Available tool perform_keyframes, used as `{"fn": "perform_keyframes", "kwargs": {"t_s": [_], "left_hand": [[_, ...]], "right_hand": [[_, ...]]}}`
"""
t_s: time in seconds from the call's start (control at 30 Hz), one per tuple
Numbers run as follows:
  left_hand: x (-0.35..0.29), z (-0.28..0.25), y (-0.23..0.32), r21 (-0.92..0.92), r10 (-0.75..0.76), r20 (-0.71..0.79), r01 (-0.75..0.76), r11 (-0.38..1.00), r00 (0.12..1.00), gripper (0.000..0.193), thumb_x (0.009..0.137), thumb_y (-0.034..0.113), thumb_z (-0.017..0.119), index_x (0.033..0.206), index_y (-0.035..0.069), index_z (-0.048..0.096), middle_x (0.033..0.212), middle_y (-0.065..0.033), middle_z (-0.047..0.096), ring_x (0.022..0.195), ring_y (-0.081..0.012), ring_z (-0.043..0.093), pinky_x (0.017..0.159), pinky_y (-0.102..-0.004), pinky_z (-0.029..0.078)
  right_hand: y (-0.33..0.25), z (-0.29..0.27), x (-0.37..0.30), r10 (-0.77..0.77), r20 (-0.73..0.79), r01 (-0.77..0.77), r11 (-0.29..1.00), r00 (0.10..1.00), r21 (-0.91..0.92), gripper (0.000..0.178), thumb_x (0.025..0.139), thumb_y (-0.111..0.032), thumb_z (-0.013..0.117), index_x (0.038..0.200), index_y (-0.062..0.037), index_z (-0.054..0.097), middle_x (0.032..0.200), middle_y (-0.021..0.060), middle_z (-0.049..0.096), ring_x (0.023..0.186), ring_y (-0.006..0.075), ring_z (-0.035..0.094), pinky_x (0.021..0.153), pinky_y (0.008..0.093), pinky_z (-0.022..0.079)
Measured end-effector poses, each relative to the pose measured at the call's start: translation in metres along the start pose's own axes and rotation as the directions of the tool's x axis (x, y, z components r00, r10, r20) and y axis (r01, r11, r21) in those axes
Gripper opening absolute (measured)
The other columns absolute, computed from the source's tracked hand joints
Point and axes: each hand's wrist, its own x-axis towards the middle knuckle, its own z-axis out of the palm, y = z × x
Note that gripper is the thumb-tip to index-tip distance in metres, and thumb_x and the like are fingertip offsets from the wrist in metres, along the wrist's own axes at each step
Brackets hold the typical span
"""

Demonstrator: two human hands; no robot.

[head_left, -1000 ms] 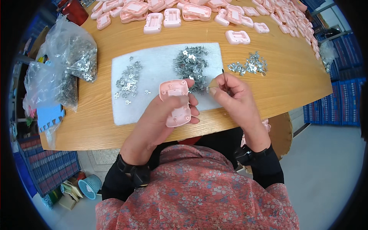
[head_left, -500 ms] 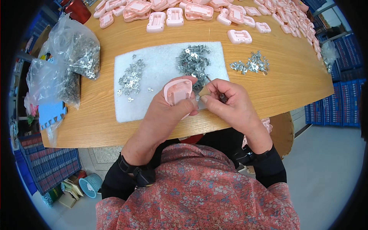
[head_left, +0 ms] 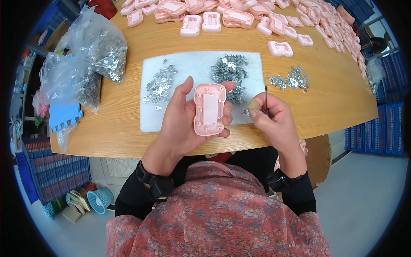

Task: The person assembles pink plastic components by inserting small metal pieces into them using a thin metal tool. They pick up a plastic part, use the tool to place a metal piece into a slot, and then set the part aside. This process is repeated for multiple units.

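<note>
A pink plastic casing [head_left: 209,109] rests in my left hand [head_left: 181,118], its hollow inner side with small posts facing up. The fingers wrap its right edge, while the thumb stands apart from it. To the right, my right hand [head_left: 274,121] pinches a small shiny metal contact piece [head_left: 246,112] between thumb and index finger. A beige finger cover sits on that index finger. Also held there is a slim dark tool [head_left: 266,97], shaft upward; its kind is unclear. Beneath both hands lies a white foam sheet [head_left: 192,62], bearing a dense metal contact pile [head_left: 231,73] and a looser one [head_left: 160,85].
Another heap of metal contacts [head_left: 295,79] lies right of the foam. Clear bags [head_left: 105,49] of metal parts and a blue foam tile [head_left: 64,116] stand at left. Many pink casings [head_left: 237,18] cover the far side of the wooden table [head_left: 329,85].
My left hand has opened its thumb away and turned the casing, its inner side now facing up. My right hand has moved right, away from it, with the metal piece and tool. The view has shifted slightly.
</note>
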Motion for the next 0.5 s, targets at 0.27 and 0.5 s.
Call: {"fn": "perform_keyframes", "kwargs": {"t_s": [0.27, 0.5], "left_hand": [[0.005, -0.010, -0.009, 0.306, 0.183, -0.149, -0.131, 0.943, 0.972, 0.054, 0.097, 0.042, 0.057, 0.131, 0.001, 0.051, 0.095, -0.0058, 0.059, 0.083, -0.0195, 0.057, 0.067, -0.0338, 0.048], [0.001, -0.001, -0.007, 0.420, 0.207, -0.119, -0.139, 0.897, 0.971, 0.042, 0.091, 0.024, 0.071, 0.125, 0.004, 0.056, 0.101, -0.0046, 0.066, 0.091, -0.0135, 0.064, 0.078, -0.0287, 0.053]], "right_hand": [[0.001, 0.020, -0.007, -0.156, 0.209, 0.101, 0.963, 0.965, 0.249, 0.008, 0.087, -0.002, 0.061, 0.096, -0.0022, 0.062, 0.088, -0.0030, 0.059, 0.073, 0.0016, 0.047, 0.065, 0.0187, 0.040], [0.001, 0.013, -0.012, -0.094, 0.209, 0.066, 0.988, 0.973, 0.140, 0.012, 0.090, -0.011, 0.060, 0.095, -0.0010, 0.057, 0.101, 0.0154, 0.069, 0.078, 0.0125, 0.060, 0.075, 0.0285, 0.050]]}}
